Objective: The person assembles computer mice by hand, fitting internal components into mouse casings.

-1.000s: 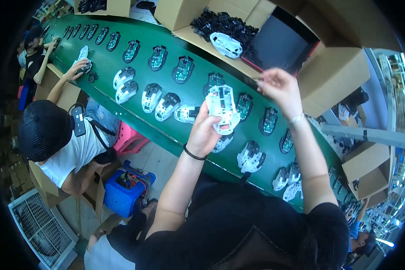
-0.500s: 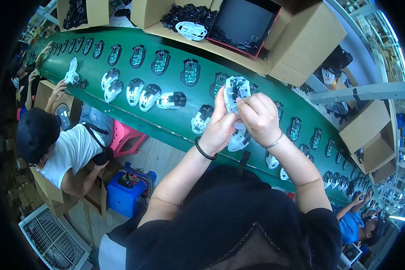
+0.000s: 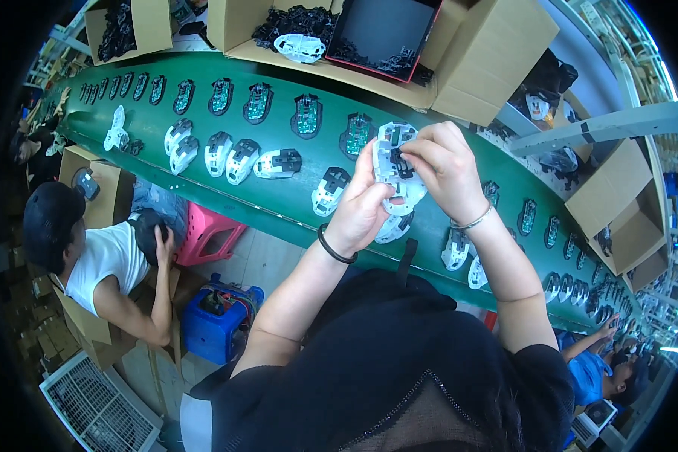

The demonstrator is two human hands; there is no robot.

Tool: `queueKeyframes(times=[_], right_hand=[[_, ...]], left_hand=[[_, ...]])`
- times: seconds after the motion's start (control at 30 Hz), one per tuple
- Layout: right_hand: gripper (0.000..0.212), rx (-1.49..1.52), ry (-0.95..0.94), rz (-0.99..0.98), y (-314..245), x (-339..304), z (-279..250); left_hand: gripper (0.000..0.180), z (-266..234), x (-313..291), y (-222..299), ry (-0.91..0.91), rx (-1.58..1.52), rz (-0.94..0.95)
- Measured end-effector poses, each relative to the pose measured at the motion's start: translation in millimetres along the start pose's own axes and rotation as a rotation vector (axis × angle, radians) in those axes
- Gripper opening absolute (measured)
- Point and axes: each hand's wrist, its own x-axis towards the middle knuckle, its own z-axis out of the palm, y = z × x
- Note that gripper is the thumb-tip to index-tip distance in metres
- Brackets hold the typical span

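Note:
My left hand [image 3: 360, 211] holds a white computer mouse shell [image 3: 386, 145] above the green belt, its inner side turned up. The thumb lies along the near end and the fingers wrap the left side. At the shell's middle, my right hand [image 3: 448, 169] pinches a small black plastic part [image 3: 404, 160] against the inside. How far that part sits in the shell cannot be made out. Just beneath the hands, another white mouse shell [image 3: 393, 228] is partly hidden. To the left of my left hand lies a white and black mouse shell [image 3: 329, 191].
Black mouse bases with green circuit boards [image 3: 306, 116] line the far side of the green belt [image 3: 226, 192]. Cardboard boxes [image 3: 490, 60] with black parts and a dark tray [image 3: 380, 38] stand beyond. A metal beam [image 3: 603, 129] crosses at right. A co-worker [image 3: 102, 260] sits at left.
My right fingers have shifted on the black part, and the shell has tilted a little. The view has moved slightly. The co-worker at left has lowered a hand from the belt to a dark object.

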Motion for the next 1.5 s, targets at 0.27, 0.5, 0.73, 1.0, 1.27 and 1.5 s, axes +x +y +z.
queueKeyframes(times=[0.27, 0.5, 0.73, 1.0, 1.27, 1.5], right_hand=[[0.014, -0.094, -0.011, -0.107, -4.2, -2.2, -5.4], [0.017, -0.139, -0.065, -0.194, -12.1, -1.9, -8.9], [0.014, -0.222, -0.042, -0.262, -10.2, -7.1, -6.8], [0.014, -0.256, -0.041, -0.175, -12.9, -14.0, -5.3], [0.021, -0.057, 0.043, -0.046, -8.9, -23.1, -2.4], [0.042, 0.997, 0.139, 0.751, -13.9, -59.2, 22.0]], left_hand=[[0.07, -1.4, -2.6, -6.1, 0.006, 0.099, 0.017], [0.071, -1.8, -3.8, -8.1, 0.032, 0.159, 0.003], [0.07, 2.6, -7.0, -6.6, 0.003, 0.228, -0.007], [0.068, -1.3, -4.0, -10.1, -0.008, 0.611, 0.111], [0.061, -0.7, 1.1, -11.5, 0.029, 0.647, 0.128], [0.054, 0.7, 8.1, -26.0, 0.039, 0.715, 0.239]])
